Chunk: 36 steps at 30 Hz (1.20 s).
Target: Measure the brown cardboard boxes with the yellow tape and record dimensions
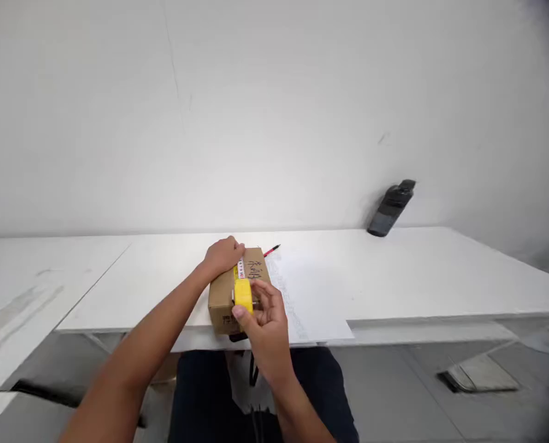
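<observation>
A brown cardboard box (222, 293) with dark handwriting on top sits at the table's front edge. My right hand (268, 317) grips a yellow tape measure (243, 294) over the box's near end, thumb and fingers on its case. From the case the blade (240, 269) runs along the box top toward the far edge. There my left hand (223, 253) is curled over the far edge, closed at the blade's end. Its fingertips are partly hidden, so how it pinches the blade is hard to see.
A printed sheet of paper (311, 301) lies right of the box, overhanging the front edge of the white table (407, 277). Beyond the box is a red and black pencil (272, 250). A dark bottle (391, 208) stands at the back right by the wall.
</observation>
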Each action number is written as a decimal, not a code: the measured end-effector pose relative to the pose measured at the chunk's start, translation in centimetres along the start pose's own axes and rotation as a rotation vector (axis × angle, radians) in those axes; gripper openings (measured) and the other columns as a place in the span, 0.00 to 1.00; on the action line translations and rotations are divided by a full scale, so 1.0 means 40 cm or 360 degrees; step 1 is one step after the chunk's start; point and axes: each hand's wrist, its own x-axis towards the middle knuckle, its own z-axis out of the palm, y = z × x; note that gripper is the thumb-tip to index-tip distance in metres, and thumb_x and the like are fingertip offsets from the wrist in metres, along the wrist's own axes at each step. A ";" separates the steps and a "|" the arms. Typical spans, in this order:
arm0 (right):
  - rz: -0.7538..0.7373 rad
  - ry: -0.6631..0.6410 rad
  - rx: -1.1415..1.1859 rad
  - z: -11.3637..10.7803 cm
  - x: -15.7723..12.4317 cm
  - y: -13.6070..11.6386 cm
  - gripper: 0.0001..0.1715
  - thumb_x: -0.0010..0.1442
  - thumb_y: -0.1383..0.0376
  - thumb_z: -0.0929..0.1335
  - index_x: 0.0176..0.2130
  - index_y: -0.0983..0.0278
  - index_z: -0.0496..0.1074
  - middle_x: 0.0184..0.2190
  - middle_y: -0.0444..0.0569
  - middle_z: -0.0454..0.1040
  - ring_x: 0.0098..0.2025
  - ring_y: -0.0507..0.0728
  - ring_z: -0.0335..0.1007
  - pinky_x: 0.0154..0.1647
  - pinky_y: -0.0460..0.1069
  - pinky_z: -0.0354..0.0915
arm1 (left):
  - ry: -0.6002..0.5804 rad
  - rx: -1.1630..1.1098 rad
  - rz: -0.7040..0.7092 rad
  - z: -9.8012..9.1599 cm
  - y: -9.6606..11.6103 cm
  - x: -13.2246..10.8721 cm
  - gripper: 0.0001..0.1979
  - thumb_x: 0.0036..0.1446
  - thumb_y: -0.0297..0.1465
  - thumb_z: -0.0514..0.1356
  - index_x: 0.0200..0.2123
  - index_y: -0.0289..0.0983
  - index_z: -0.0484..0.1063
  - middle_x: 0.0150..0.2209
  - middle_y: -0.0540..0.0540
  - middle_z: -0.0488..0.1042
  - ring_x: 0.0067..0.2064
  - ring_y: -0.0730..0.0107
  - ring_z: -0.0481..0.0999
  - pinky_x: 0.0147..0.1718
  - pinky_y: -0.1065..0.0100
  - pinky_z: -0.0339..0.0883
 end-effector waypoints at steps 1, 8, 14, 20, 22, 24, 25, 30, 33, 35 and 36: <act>0.0030 0.0022 0.0041 -0.006 -0.006 0.001 0.37 0.48 0.58 0.79 0.53 0.60 0.65 0.58 0.57 0.72 0.39 0.53 0.77 0.36 0.46 0.74 | -0.0025 0.0002 0.0010 0.001 0.003 -0.001 0.16 0.65 0.43 0.47 0.37 0.40 0.67 0.46 0.39 0.79 0.45 0.53 0.77 0.40 0.60 0.63; 0.0148 0.0132 0.0189 -0.028 -0.042 -0.014 0.44 0.48 0.61 0.80 0.57 0.56 0.59 0.60 0.56 0.71 0.31 0.49 0.75 0.33 0.47 0.74 | -0.0099 -0.0045 0.0057 0.008 0.014 -0.007 0.18 0.67 0.45 0.43 0.39 0.41 0.65 0.43 0.43 0.80 0.42 0.55 0.77 0.38 0.59 0.63; 0.0045 0.0157 0.0152 -0.034 -0.077 -0.023 0.42 0.48 0.65 0.79 0.56 0.55 0.61 0.56 0.54 0.75 0.28 0.48 0.73 0.29 0.46 0.73 | -0.0129 -0.0129 0.0041 0.011 0.020 -0.006 0.16 0.67 0.45 0.45 0.37 0.42 0.64 0.38 0.46 0.79 0.37 0.58 0.76 0.35 0.61 0.62; -0.0148 0.0129 -0.0021 -0.051 -0.083 0.001 0.37 0.50 0.65 0.79 0.55 0.56 0.65 0.56 0.53 0.75 0.40 0.54 0.79 0.33 0.46 0.75 | -0.0094 -0.0206 0.0057 0.015 0.023 -0.008 0.14 0.67 0.44 0.47 0.36 0.42 0.63 0.37 0.46 0.78 0.36 0.59 0.74 0.35 0.61 0.61; -0.0260 0.0104 -0.0091 -0.053 -0.079 0.013 0.31 0.54 0.64 0.77 0.55 0.57 0.68 0.56 0.54 0.75 0.47 0.57 0.78 0.38 0.48 0.76 | -0.0066 -0.0240 0.0057 0.019 0.020 -0.008 0.14 0.67 0.44 0.47 0.35 0.42 0.63 0.36 0.46 0.77 0.36 0.58 0.74 0.34 0.60 0.61; -0.0391 0.0094 -0.0139 -0.048 -0.073 0.026 0.27 0.58 0.64 0.75 0.55 0.58 0.69 0.56 0.55 0.75 0.53 0.58 0.76 0.44 0.50 0.76 | -0.0015 -0.0299 0.0071 0.024 0.016 -0.006 0.13 0.67 0.43 0.48 0.34 0.42 0.62 0.35 0.46 0.77 0.35 0.58 0.73 0.34 0.60 0.61; -0.0464 0.0099 -0.0154 -0.044 -0.070 0.033 0.26 0.59 0.64 0.74 0.55 0.59 0.69 0.56 0.55 0.74 0.55 0.59 0.75 0.47 0.51 0.76 | 0.0014 -0.0346 0.0083 0.027 0.013 -0.005 0.13 0.67 0.42 0.49 0.33 0.42 0.62 0.35 0.45 0.77 0.34 0.58 0.73 0.34 0.60 0.61; -0.0672 0.0131 -0.0150 -0.031 -0.067 0.045 0.24 0.61 0.64 0.72 0.56 0.59 0.67 0.59 0.56 0.73 0.60 0.60 0.72 0.54 0.57 0.73 | 0.0322 -0.0712 0.0252 0.028 -0.004 -0.014 0.16 0.68 0.45 0.48 0.36 0.42 0.65 0.38 0.45 0.78 0.38 0.60 0.75 0.39 0.60 0.64; -0.0687 0.0138 -0.0075 -0.061 -0.058 0.024 0.20 0.61 0.61 0.72 0.52 0.59 0.70 0.57 0.56 0.75 0.47 0.58 0.78 0.39 0.51 0.75 | 0.0527 -0.0950 0.0388 -0.004 -0.017 -0.053 0.17 0.68 0.47 0.49 0.39 0.41 0.67 0.41 0.46 0.78 0.43 0.62 0.76 0.45 0.60 0.65; -0.0730 0.0268 0.0038 -0.094 -0.031 0.000 0.17 0.61 0.58 0.71 0.49 0.60 0.72 0.51 0.54 0.77 0.32 0.52 0.75 0.24 0.46 0.67 | 0.0618 -0.1156 0.0407 -0.034 -0.027 -0.100 0.16 0.67 0.47 0.52 0.39 0.41 0.68 0.42 0.46 0.78 0.46 0.63 0.76 0.47 0.61 0.66; -0.0759 0.0372 0.0107 -0.111 -0.007 -0.013 0.15 0.62 0.56 0.69 0.47 0.60 0.73 0.46 0.52 0.78 0.26 0.49 0.70 0.19 0.44 0.61 | 0.0648 -0.1252 0.0379 -0.048 -0.032 -0.129 0.15 0.66 0.46 0.54 0.39 0.40 0.69 0.42 0.46 0.78 0.46 0.63 0.76 0.47 0.61 0.67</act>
